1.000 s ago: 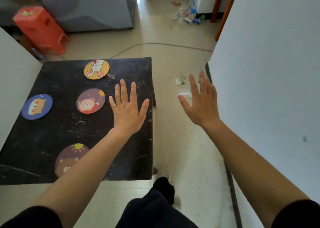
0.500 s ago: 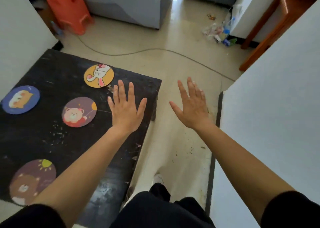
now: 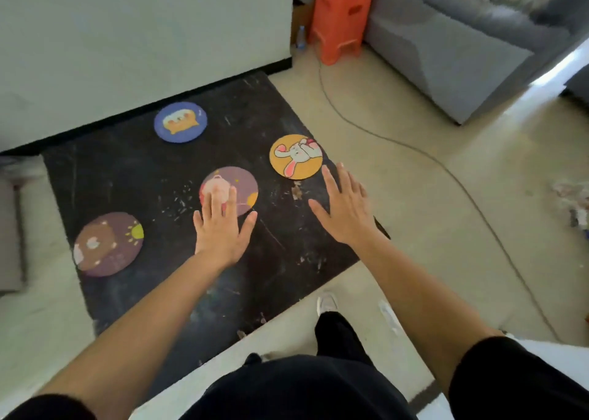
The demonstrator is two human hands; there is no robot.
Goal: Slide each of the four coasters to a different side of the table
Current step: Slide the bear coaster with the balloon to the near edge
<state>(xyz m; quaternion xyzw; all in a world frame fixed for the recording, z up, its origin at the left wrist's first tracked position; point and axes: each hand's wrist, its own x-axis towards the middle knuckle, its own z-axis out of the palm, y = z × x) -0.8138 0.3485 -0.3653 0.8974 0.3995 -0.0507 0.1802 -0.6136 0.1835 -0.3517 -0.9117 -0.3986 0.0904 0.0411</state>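
Black, scuffed tabletop (image 3: 134, 170) carries four round cartoon coasters as a person leans over its near right corner, both hands spread flat and grasping nothing. The left hand (image 3: 223, 228) lies fingers-forward with its fingertips (image 3: 216, 196) over the near rim of the pink bear coaster (image 3: 236, 183), which sits around the middle of the surface; whether they are pressing on it or just hovering cannot be told. The right hand (image 3: 344, 209) is open above the table's right edge, its fingertips just beside the yellow rabbit coaster (image 3: 295, 156) but apart from it.

Three coasters appear already placed: the blue one (image 3: 180, 122) lies near the far edge by the white wall (image 3: 127, 36), the yellow rabbit one near the right edge at the far right corner, and the purple bear-and-sun coaster (image 3: 108, 244) at the left edge, slightly overhanging it. By that reading the task is in its last step, with the pink coaster the only one away from any side.

The next move likely calls for light downward pressure from the left fingers and a steady drag toward the near edge, the one side with no coaster, stopping short so that the disc does not tip off onto the floor (image 3: 446, 228).
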